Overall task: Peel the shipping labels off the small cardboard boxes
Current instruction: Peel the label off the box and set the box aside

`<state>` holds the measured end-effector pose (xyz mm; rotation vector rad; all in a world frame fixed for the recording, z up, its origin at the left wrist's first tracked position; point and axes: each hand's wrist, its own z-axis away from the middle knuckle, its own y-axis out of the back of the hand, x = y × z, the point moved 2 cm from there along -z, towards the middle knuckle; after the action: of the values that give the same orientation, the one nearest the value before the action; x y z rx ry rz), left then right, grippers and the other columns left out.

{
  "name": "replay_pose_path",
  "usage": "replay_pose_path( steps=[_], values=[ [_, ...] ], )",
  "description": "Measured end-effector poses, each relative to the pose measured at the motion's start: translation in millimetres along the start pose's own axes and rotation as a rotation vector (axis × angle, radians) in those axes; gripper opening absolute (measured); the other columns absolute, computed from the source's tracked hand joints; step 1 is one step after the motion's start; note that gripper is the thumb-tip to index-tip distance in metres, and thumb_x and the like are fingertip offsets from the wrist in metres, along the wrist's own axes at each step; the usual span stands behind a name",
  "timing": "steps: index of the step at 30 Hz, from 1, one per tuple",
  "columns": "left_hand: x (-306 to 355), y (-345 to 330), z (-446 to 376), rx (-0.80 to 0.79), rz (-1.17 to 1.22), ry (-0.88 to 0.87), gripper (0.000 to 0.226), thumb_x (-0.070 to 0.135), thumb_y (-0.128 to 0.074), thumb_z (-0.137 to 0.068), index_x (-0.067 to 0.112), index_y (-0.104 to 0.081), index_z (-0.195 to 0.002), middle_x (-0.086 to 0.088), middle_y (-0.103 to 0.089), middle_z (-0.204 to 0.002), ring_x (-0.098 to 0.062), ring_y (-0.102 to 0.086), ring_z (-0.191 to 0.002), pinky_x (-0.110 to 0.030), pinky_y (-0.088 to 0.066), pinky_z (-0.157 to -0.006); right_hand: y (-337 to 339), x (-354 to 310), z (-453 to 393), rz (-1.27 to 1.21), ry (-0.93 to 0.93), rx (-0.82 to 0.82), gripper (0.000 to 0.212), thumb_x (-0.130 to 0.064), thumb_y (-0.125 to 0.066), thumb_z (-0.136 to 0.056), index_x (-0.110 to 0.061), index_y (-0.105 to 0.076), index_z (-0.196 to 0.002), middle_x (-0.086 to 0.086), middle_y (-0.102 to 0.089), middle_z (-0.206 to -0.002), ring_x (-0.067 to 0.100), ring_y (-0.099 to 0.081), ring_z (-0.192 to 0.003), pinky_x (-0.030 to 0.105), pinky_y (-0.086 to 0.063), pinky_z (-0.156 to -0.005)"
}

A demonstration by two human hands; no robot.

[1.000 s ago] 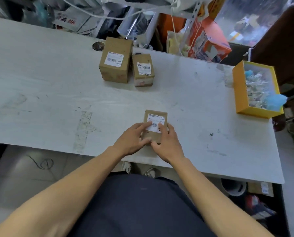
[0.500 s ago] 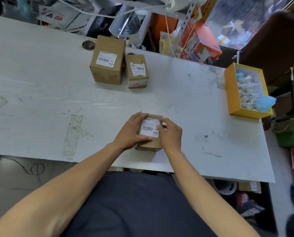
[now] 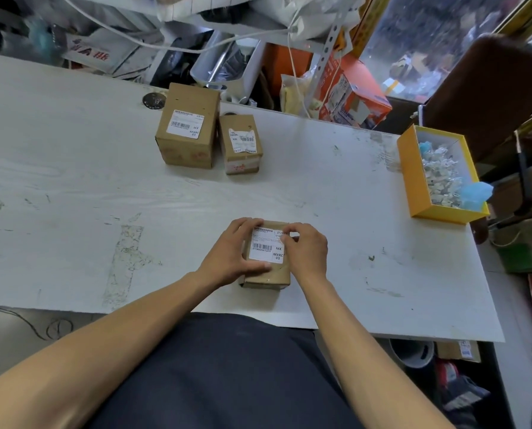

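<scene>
None of the three labels is off yet, so the job looks barely begun. The near box (image 3: 266,270) sits on the white worktop (image 3: 72,187) at 6 o'clock, close to the near edge, its white label (image 3: 266,247) lying flat on top. The left hand (image 3: 230,253) wraps the box's left side, fingers curled over the far edge and thumb along the label's lower margin. The right hand (image 3: 306,250) is at the label's upper right corner, fingers (image 3: 289,239) bunched there as if picking at the edge; whether any corner has lifted is hidden beneath them, so I cannot tell if they grasp it. At 12 o'clock stand a taller box (image 3: 188,128) and, touching its right side, a shorter box (image 3: 241,144), both labelled, the shorter one's label looking wrinkled. At 2 o'clock a yellow tray (image 3: 408,178) holds crumpled white and blue scraps, too small to identify. The clutter beyond the worktop is hard to make out.
</scene>
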<state>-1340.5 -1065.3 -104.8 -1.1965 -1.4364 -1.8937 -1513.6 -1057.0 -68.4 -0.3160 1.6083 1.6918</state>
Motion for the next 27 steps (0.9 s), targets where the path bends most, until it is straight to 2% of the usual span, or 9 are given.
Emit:
replay_pose_path(
  steps=[7,10,12,14,19,22,27],
  values=[
    [-1.6,0.4,-0.9,-0.002,0.005,0.004,0.093,0.051,-0.086,-0.062,0.032,-0.040,-0.140,0.012,-0.040,-0.138,-0.001,-0.041,-0.121,-0.025,-0.042,-0.102,-0.8,-1.6,0.4,0.018,-0.004,0.000,0.013,-0.012,-0.064,-0.089,-0.023,-0.064,-0.082,-0.009,-0.059,-0.093,0.016,-0.064,-0.088,0.037,-0.054,-0.081],
    [-1.8,-0.1,-0.8,0.003,0.006,0.003,0.093,0.052,-0.086,-0.062,0.032,-0.040,-0.140,0.012,-0.039,-0.138,0.000,-0.041,-0.120,-0.023,-0.041,-0.101,-3.3,2.2,7.3,-0.076,-0.010,0.056,0.008,-0.016,-0.065,-0.091,-0.023,-0.068,-0.094,-0.006,-0.068,-0.097,0.013,-0.066,-0.088,0.035,-0.056,-0.079],
    [-2.1,-0.2,-1.1,0.003,0.009,0.000,0.093,0.051,-0.086,-0.062,0.031,-0.041,-0.140,0.012,-0.040,-0.138,-0.001,-0.041,-0.120,-0.023,-0.042,-0.100,-5.9,3.4,12.4,-0.120,-0.023,0.096,0.012,-0.017,-0.066,-0.092,-0.018,-0.072,-0.102,-0.002,-0.071,-0.102,0.012,-0.067,-0.090,0.033,-0.057,-0.081],
    [-2.6,-0.6,-1.1,0.003,0.009,-0.001,0.093,0.051,-0.086,-0.061,0.031,-0.041,-0.140,0.012,-0.040,-0.138,-0.003,-0.042,-0.121,-0.024,-0.043,-0.100,-8.0,2.9,13.1,-0.139,-0.045,0.121,0.013,-0.016,-0.065,-0.091,-0.016,-0.074,-0.100,-0.002,-0.072,-0.101,0.012,-0.067,-0.089,0.032,-0.056,-0.082],
    [-4.1,-1.4,-1.6,0.003,0.007,-0.001,0.094,0.054,-0.085,-0.061,0.031,-0.041,-0.140,0.011,-0.039,-0.137,-0.004,-0.042,-0.121,-0.029,-0.050,-0.094,-10.0,-7.7,9.1,-0.021,-0.019,0.150,0.009,-0.014,-0.060,-0.092,-0.015,-0.069,-0.089,-0.003,-0.064,-0.103,0.014,-0.062,-0.086,0.030,-0.049,-0.077],
    [-4.1,-1.3,-1.4,0.011,0.011,-0.001,0.094,0.053,-0.086,-0.062,0.030,-0.041,-0.141,0.011,-0.040,-0.137,-0.002,-0.042,-0.121,-0.031,-0.051,-0.094,-12.5,-11.8,8.9,0.101,-0.010,0.124,0.011,-0.016,-0.052,-0.098,-0.010,-0.061,-0.096,-0.003,-0.053,-0.114,0.014,-0.054,-0.087,0.025,-0.038,-0.071],
    [-3.5,-1.2,-1.6,0.014,0.016,-0.001,0.093,0.052,-0.087,-0.062,0.030,-0.042,-0.140,0.011,-0.040,-0.136,0.000,-0.041,-0.120,-0.030,-0.050,-0.095,-12.3,-11.1,4.3,0.153,0.009,0.045,0.006,-0.015,-0.049,-0.100,-0.011,-0.053,-0.099,-0.001,-0.047,-0.114,0.019,-0.054,-0.095,0.025,-0.037,-0.075]
  ],
)
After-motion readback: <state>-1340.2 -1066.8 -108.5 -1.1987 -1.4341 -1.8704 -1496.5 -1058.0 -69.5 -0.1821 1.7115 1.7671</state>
